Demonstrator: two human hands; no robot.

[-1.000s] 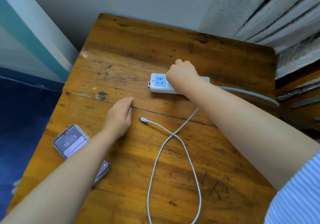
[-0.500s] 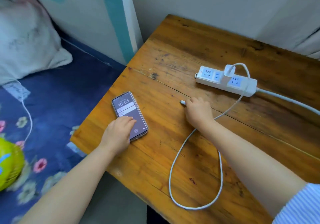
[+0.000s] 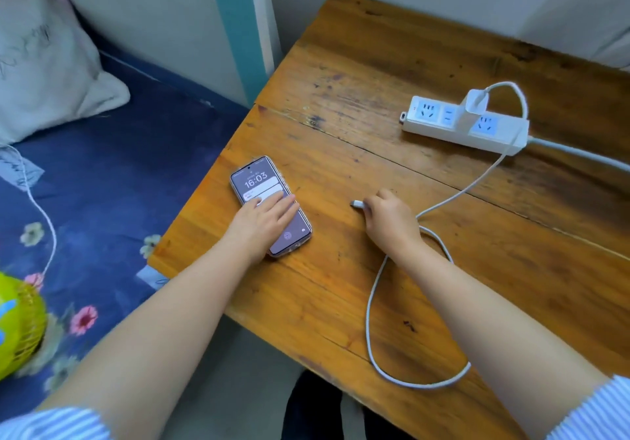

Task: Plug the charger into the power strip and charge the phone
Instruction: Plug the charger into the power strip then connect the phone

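A white charger [image 3: 473,105] stands plugged into the white power strip [image 3: 439,126] at the table's far right. Its white cable [image 3: 370,320] loops over the strip and across the wooden table [image 3: 375,65]. My right hand [image 3: 388,221] is closed around the cable's plug end [image 3: 356,204], which pokes out to the left. A phone [image 3: 259,180] lies face up near the table's left edge, its screen lit and showing 16:03. My left hand [image 3: 266,218] rests flat on the phone's lower half, fingers spread.
Left of the table is a bed with a blue flowered sheet [image 3: 102,184], a white pillow [image 3: 44,65] and a thin white cord [image 3: 37,208]. A yellow-green fan [image 3: 17,327] sits at the lower left. The strip's own cord [image 3: 579,151] runs off to the right.
My right hand left the charger in the strip and came down onto the cable's plug end. My left hand slid onto the phone. The view swung left.
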